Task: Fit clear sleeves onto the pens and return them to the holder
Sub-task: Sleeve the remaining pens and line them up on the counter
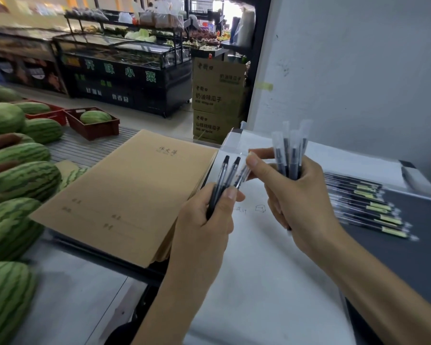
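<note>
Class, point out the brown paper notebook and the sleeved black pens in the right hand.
Brown paper notebook [125, 195]: head view, cover centre.
Sleeved black pens [293, 158]: head view, one pen's barrel.

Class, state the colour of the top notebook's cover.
The paper notebook cover is kraft brown; head view shows it best.

Soft, even daylight for you here, blowing out white at the doorway [230, 11] far back. Your left hand [207, 220] with its bare pens [223, 178] and your right hand [301, 202] are sharp, throwing only faint shadows on the white paper [259, 270]. The sleeved pens [294, 150] catch a pale sheen. The row of pens [366, 207] by the surface's [421, 245] right edge smears. The watermelons [10, 220] at left bend and soften, and the far shelves [125, 23] blur.
</note>
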A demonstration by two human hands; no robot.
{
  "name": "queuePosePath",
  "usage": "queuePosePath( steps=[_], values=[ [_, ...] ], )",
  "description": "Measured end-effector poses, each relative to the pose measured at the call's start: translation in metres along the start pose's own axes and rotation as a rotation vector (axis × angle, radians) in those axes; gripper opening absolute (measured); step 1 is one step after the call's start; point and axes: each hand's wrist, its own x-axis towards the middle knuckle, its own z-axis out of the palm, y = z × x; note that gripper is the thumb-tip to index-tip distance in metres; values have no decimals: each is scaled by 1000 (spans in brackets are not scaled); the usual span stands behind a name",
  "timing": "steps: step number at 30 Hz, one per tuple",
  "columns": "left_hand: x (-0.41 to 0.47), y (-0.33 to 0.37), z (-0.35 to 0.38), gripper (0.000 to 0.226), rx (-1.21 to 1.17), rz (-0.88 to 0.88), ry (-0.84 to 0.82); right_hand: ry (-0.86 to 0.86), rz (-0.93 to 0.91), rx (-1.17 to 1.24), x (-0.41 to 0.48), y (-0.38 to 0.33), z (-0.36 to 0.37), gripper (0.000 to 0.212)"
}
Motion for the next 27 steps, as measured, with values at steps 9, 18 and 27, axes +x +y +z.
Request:
queuePosePath(
  steps=[9,18,27],
  values=[
    [4,0,2,28,-25,-63,4,-56,0,61,-2,4,3,12],
    [3,2,8,27,-90,-39,13,-123,169,122,3,5,-4,37],
    [5,1,10,35,-116,-62,7,-187,134,108,4,5,-1,25]
  ],
)
